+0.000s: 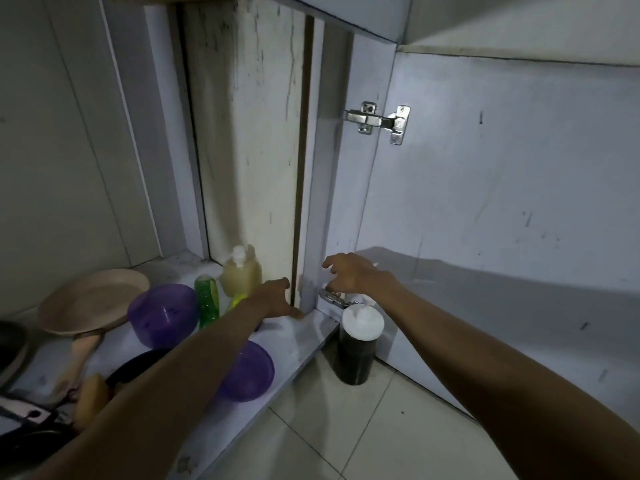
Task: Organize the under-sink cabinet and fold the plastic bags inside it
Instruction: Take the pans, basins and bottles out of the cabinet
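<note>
The under-sink cabinet floor (294, 341) runs from centre to lower left. My left hand (277, 297) reaches into the cabinet's right corner, fingers straight, thumb near the shelf, holding nothing. My right hand (349, 275) hovers with loosely spread fingers just above the lower door hinge (332, 298) and holds nothing. A yellowish jug with a white cap (241, 273) and a green bottle (206, 299) stand at the back. Two purple bowls (162, 315) (247, 374) lie on the shelf. No plastic bags are visible.
The open cabinet door (502, 202) stands at right with an upper hinge (379, 122). A dark bottle with a white lid (358, 344) stands on the tiled floor (346, 431) by the door. A beige pan (90, 303), a black pan (138, 367) and a yellow sponge (91, 396) lie at left.
</note>
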`<state>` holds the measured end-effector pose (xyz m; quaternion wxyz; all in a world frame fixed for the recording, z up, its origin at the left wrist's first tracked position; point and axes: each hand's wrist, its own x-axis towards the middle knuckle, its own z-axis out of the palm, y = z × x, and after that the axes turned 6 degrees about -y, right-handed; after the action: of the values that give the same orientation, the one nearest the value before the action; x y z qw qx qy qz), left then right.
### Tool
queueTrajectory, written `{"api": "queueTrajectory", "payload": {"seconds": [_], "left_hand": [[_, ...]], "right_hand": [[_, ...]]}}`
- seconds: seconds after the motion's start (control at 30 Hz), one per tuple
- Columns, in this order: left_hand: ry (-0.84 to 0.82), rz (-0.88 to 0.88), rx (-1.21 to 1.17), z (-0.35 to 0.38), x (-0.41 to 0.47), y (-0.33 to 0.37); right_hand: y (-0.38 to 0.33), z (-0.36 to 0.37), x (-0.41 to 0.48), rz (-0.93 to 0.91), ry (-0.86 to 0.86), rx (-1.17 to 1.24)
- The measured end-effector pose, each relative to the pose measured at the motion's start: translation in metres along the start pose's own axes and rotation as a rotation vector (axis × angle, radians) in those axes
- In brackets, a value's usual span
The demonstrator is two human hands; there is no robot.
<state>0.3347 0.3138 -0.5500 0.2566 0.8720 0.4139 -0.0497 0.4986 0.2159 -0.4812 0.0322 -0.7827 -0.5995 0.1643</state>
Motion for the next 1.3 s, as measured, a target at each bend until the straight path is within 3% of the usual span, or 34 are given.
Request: {"api": "queueTrajectory", "payload": {"seconds": [0.23, 0.53, 0.67, 0.87, 1.17, 1.3], "left_hand": [[0.206, -0.14, -0.012, -0.028, -0.018, -0.079], [0.264, -0.282, -0.022, -0.037, -0.027, -0.112], [0.224, -0.383, -0.023, -0.031, -0.021, -0.128], [0.035, -0.502, -0.055, -0.005, -0.002, -0.15], [0.101, -0.562, -0.264, 0.031, 0.021, -0.162], [0.156, -0.562, -0.354, 0.035, 0.024, -0.163]], "right_hand": [[-0.078, -0.002, 0.038, -0.092, 0.014, -0.113], [-0.127, 0.02, 0.083, -0.207, 0.104, -0.092], [-0.134, 0.041, 0.118, -0.242, 0.083, -0.062], [-0.138, 0.061, 0.175, -0.252, 0.069, 0.02], [-0.153, 0.1, 0.235, -0.181, -0.025, 0.092], [-0.15, 0.108, 0.244, -0.183, 0.177, -0.043]]}}
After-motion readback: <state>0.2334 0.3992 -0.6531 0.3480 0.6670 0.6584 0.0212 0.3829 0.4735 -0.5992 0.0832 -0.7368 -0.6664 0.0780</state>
